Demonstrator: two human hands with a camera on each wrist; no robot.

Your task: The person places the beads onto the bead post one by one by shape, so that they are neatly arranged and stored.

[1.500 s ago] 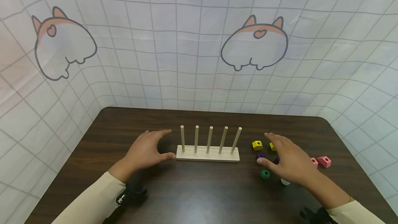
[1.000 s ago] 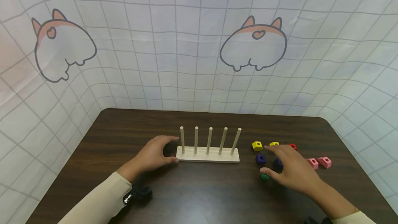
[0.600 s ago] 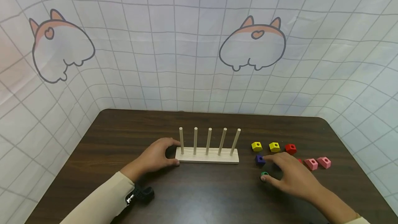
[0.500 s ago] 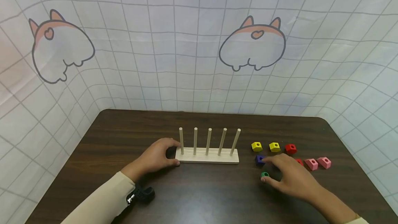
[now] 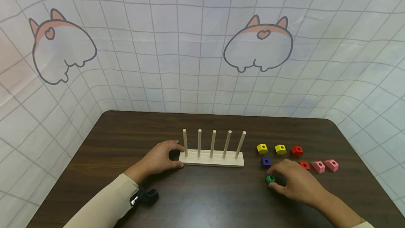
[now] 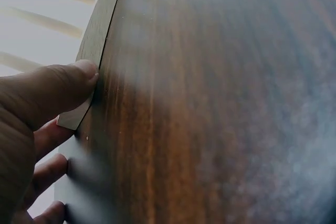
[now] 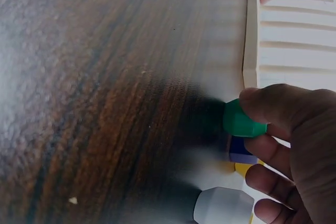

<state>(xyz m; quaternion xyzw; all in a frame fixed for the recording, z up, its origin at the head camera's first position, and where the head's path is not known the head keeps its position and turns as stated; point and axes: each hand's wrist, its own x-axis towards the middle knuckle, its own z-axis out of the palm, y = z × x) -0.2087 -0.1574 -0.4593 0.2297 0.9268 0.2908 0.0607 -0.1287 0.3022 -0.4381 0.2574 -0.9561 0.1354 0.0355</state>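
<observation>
A pale wooden peg board [image 5: 212, 162] with several upright bare pegs stands on the table. My left hand [image 5: 159, 158] grips its left end; in the left wrist view the thumb lies on the front of the base [image 6: 102, 27], with the index finger behind. At the right, my right hand [image 5: 299, 181] pinches a green bead [image 5: 270, 179] between thumb and index finger. The right wrist view has that green bead [image 7: 240, 120] at the table surface, its other fingers loosely bent. A white bead [image 7: 223, 205] sits close to those fingers, hidden in the head view.
Behind the right hand lie a purple block [image 5: 265, 162], two yellow blocks [image 5: 262, 148], two red blocks [image 5: 297, 151] and two pink blocks [image 5: 332, 165], each with a hole. A white patterned cloth [image 5: 202, 62] rises behind the dark table [image 5: 202, 200].
My left hand has moved right and taken hold of the peg board's end. My right hand has come lower and nearer, and its thumb and index finger have closed on the green bead.
</observation>
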